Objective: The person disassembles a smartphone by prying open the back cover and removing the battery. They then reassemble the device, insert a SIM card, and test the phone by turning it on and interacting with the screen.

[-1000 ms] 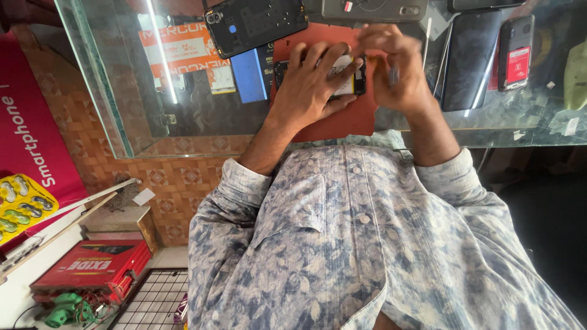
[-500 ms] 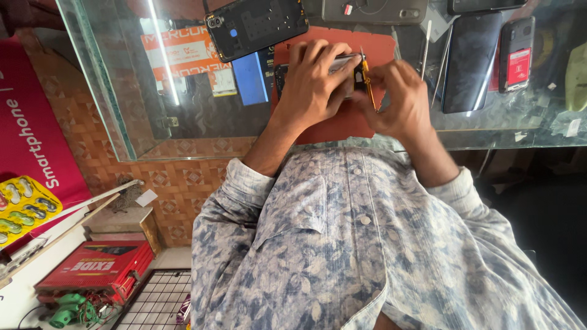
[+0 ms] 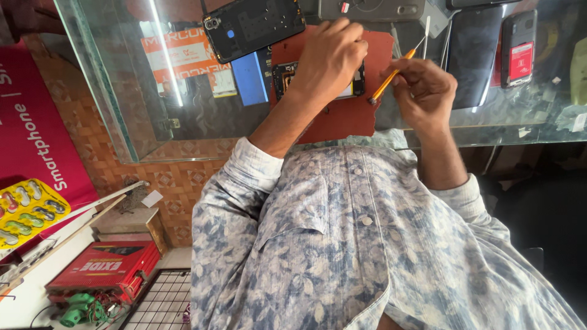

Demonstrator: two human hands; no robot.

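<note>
My left hand (image 3: 330, 58) lies over an opened black phone (image 3: 286, 78) and holds it down on a red mat (image 3: 342, 119) on the glass counter. My right hand (image 3: 422, 88) is to the right of the phone, off the mat, and grips a thin orange-handled screwdriver (image 3: 391, 74). The tool slants, its lower end just beside the phone's right edge. Most of the phone is hidden under my left hand.
A black phone back cover (image 3: 254, 25) and a blue card (image 3: 252, 76) lie left of the mat. Several dark phones (image 3: 516, 46) lie at the right on the glass counter (image 3: 122, 110). Below, a red box (image 3: 104, 269) and a wire rack (image 3: 159, 302) stand.
My right hand has pulled away from the phone to the right, taking the screwdriver with it. My left hand stays on the phone.
</note>
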